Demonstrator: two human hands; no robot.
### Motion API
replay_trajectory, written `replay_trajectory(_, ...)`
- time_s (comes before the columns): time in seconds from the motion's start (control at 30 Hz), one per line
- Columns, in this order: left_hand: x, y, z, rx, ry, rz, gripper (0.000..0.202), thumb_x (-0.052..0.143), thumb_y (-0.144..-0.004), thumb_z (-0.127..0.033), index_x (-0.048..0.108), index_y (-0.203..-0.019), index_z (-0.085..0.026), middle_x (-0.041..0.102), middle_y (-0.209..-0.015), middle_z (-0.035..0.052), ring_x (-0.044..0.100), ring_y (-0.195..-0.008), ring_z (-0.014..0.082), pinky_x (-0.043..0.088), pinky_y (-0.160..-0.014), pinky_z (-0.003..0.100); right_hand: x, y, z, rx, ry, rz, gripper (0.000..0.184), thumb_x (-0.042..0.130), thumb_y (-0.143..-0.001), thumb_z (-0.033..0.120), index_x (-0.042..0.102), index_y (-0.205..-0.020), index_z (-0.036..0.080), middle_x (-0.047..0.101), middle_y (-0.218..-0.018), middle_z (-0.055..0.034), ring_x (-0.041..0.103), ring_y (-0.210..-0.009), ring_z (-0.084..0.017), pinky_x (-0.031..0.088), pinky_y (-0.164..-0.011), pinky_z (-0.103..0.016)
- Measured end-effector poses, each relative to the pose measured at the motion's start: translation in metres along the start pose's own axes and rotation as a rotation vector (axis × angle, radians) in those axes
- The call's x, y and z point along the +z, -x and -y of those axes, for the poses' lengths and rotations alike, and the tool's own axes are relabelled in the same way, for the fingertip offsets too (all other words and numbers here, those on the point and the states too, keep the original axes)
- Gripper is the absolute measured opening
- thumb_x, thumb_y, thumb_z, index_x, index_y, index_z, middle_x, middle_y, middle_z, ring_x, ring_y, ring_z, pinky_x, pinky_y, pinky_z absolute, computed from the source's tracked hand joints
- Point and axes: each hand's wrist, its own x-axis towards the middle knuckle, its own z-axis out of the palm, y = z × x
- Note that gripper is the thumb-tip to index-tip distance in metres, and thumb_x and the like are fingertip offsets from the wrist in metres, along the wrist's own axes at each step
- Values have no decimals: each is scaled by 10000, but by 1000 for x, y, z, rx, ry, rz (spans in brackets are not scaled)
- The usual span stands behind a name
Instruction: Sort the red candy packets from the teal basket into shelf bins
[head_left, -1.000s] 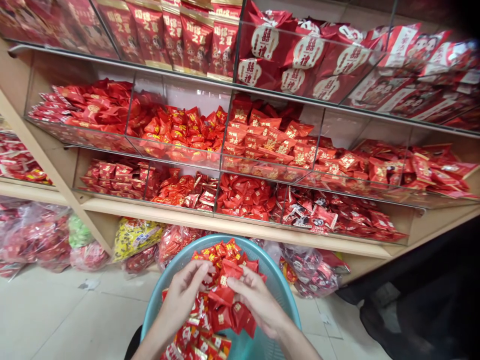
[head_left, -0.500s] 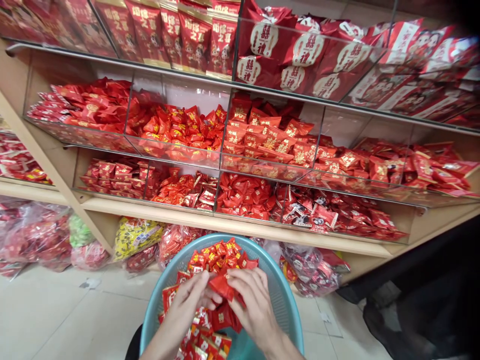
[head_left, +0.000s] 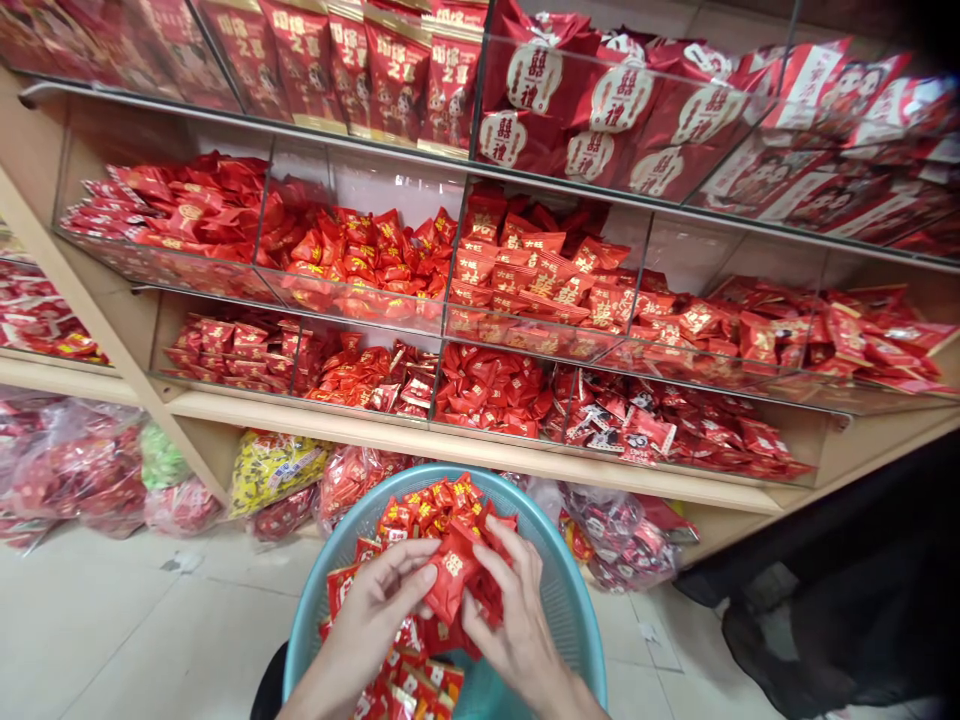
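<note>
Over a blue-green plastic basket, my two hands hold small red candy packets. My left hand pinches the left edge of one red candy packet with a gold print on its face. My right hand curls round the right side of that packet and round more red packets, partly hidden by its fingers. Beneath the hands, the basket holds several kinds of wrapped candy: red-and-yellow packets at the far side and red ones with gold edges nearer me.
Ahead stands a wooden shelf with clear bins of red packets. Large red bags fill the upper row. Plastic bags of candy lie on the tiled floor below. At right are a person's dark trousers and shoe.
My left hand's fingers have closed on the packet's left edge. The packet has turned so its gold print faces me, and the right hand's fingers have spread slightly.
</note>
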Motion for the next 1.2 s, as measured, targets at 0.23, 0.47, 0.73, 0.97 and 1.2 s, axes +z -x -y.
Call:
replay_trajectory(0.23, -2, -3, 6, 29, 21, -56, 353, 668, -749, -369, 636, -1072, -231, 686, -1003, 39, 603, -978, 205, 496, -811, 273, 2, -9, 8, 816, -769, 142, 249, 475, -883, 392, 579, -919, 168, 653, -819, -61, 631, -739, -172, 499, -684, -293)
replay_trajectory(0.47, 7, -14, 22, 102, 141, -156, 572, 713, -700, -298, 469, -1217, -275, 554, -865, -33, 569, -694, 110, 498, -651, 236, 21, -8, 27, 967, -1024, 241, 373, 671, -724, 501, 558, -729, 145, 638, -695, -28, 570, -583, -109, 428, -549, -219)
replay_trajectory(0.73, 18, -17, 31, 121, 156, -164, 730, 747, -659, -271, 401, -1302, -280, 516, -709, -69, 557, -640, 97, 492, -646, 220, 16, -17, 13, 914, -927, 54, 305, 649, -758, 445, 523, -692, 175, 567, -592, 28, 501, -541, -101, 404, -546, -218)
replay_trajectory(0.97, -13, -19, 21, 134, 68, -309, 595, 688, -705, -397, 451, -1232, -258, 619, -1146, 74, 598, -1050, 224, 462, -920, 369, -10, -18, -39, 719, -574, -24, 243, 569, -824, 416, 561, -749, 185, 548, -675, 17, 498, -643, -127, 400, -632, -232)
replay_trajectory(1.2, -52, -16, 21, 128, 3, -435, 557, 682, -685, -469, 504, -1156, -231, 600, -1185, 90, 604, -1026, 250, 489, -881, 381, -10, -13, -58, 805, -624, 29, 377, 620, -735, 537, 538, -644, 180, 517, -562, 34, 467, -538, -116, 374, -538, -229)
